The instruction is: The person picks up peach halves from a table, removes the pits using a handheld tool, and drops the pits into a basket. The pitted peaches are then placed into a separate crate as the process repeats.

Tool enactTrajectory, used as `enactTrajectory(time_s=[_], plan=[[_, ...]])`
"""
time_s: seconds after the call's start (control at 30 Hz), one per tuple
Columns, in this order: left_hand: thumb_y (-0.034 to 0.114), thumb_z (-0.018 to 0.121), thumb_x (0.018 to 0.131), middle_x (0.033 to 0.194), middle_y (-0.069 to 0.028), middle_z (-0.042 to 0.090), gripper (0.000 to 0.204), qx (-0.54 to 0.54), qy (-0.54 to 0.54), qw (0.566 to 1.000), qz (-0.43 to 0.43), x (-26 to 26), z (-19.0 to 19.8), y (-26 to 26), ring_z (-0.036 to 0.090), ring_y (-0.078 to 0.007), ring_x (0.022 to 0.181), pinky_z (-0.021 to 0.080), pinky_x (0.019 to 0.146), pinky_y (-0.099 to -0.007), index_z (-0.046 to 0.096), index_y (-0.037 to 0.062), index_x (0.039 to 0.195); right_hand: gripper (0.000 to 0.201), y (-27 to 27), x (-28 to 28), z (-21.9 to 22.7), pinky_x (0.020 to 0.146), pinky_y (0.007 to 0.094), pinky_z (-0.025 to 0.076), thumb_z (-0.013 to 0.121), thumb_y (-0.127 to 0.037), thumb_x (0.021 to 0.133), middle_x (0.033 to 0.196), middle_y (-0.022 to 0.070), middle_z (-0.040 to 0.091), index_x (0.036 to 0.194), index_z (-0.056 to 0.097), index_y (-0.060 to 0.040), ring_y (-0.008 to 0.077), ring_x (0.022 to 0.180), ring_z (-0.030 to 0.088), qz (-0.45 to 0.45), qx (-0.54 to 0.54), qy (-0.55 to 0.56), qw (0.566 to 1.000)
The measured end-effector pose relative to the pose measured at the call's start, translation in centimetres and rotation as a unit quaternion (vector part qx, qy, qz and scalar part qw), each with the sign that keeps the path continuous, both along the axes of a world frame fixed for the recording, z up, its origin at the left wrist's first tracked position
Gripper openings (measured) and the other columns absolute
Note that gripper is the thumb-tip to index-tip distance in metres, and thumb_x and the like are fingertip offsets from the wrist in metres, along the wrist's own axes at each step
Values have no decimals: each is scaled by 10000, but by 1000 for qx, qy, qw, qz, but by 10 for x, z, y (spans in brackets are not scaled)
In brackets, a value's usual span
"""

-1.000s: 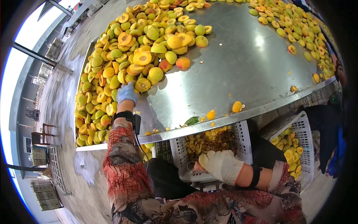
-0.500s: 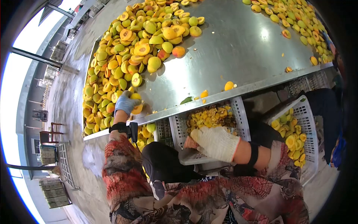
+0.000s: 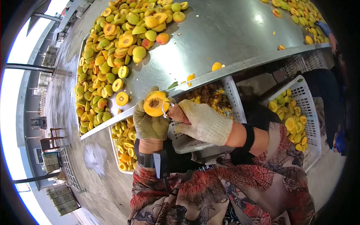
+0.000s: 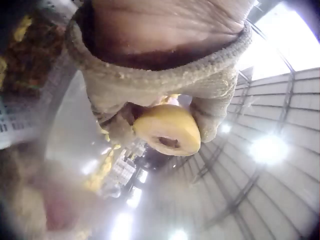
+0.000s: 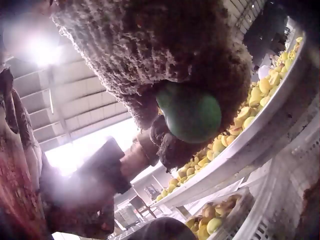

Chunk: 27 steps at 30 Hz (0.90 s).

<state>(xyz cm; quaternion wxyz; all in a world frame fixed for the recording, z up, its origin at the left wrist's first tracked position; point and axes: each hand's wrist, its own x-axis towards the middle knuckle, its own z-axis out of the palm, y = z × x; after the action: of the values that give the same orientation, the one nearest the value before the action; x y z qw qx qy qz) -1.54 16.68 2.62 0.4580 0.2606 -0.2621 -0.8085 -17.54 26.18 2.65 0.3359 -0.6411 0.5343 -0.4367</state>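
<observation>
In the head view the gloved left hand (image 3: 152,120) holds up a halved yellow fruit (image 3: 156,103), its cut face with the brown pit hollow showing. The left wrist view shows that fruit half (image 4: 169,130) between the glove's fingers. The right hand (image 3: 204,122), in a pale knitted glove, grips a tool by its reddish wrapped handle (image 3: 177,114). The tool's curved metal loop (image 3: 164,108) is at the right side of the cut face. In the right wrist view the green skin side of the fruit (image 5: 192,114) shows below the glove.
A metal table (image 3: 210,33) bears a large fruit pile (image 3: 112,48) at left and another (image 3: 300,15) at far right. Below its edge are a crate (image 3: 237,101) of scraps, a crate of fruit halves (image 3: 123,144) at left and another crate (image 3: 313,123) at right.
The left hand has come back from the pile on the table to the right hand, bringing a fruit half. The right hand has raised the tool to the fruit. The head view has shifted.
</observation>
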Motion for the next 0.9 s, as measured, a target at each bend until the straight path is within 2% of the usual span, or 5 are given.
enactTrajectory(time_s=[0.2, 0.3, 0.5, 0.7, 0.9], plan=[[276, 573, 852, 1196, -229, 539, 466, -36, -32, 999, -3, -16, 0, 11, 549, -408, 1031, 444, 943, -520, 495, -15, 1208, 296, -2, 2, -13, 668, 462, 439, 636, -204, 794, 845, 179, 501, 969, 465, -37, 404, 820, 536, -39, 9, 36, 999], [263, 587, 861, 1148, -212, 566, 388, 99, 113, 989, -9, -22, 6, 15, 556, -401, 1018, 454, 924, -530, 535, 10, 1151, 281, -3, 5, -21, 671, 466, 447, 626, -172, 779, 854, 181, 500, 973, 467, -45, 406, 814, 540, -31, -3, 76, 997], [267, 614, 848, 1075, -204, 605, 284, 29, 72, 996, 44, -22, -1, 22, 557, -382, 1007, 448, 918, -535, 611, 26, 1000, 280, 0, 9, -17, 666, 472, 451, 616, -144, 765, 845, 186, 517, 973, 466, -29, 412, 808, 548, -46, 10, 54, 997], [284, 565, 886, 1069, -169, 598, 366, -49, 25, 996, 65, -29, -2, 32, 573, -347, 1005, 479, 898, -507, 562, -13, 1098, 262, 4, 11, -13, 673, 475, 467, 609, -133, 770, 844, 190, 567, 973, 483, -26, 410, 812, 570, -60, 33, 30, 997], [293, 554, 894, 1033, -138, 582, 323, -110, -12, 990, 82, -33, -4, 38, 579, -309, 960, 485, 872, -477, 558, 5, 1041, 229, 2, 18, -20, 672, 460, 488, 564, -162, 807, 876, 189, 586, 984, 520, -23, 393, 825, 587, -49, 49, 48, 996]])
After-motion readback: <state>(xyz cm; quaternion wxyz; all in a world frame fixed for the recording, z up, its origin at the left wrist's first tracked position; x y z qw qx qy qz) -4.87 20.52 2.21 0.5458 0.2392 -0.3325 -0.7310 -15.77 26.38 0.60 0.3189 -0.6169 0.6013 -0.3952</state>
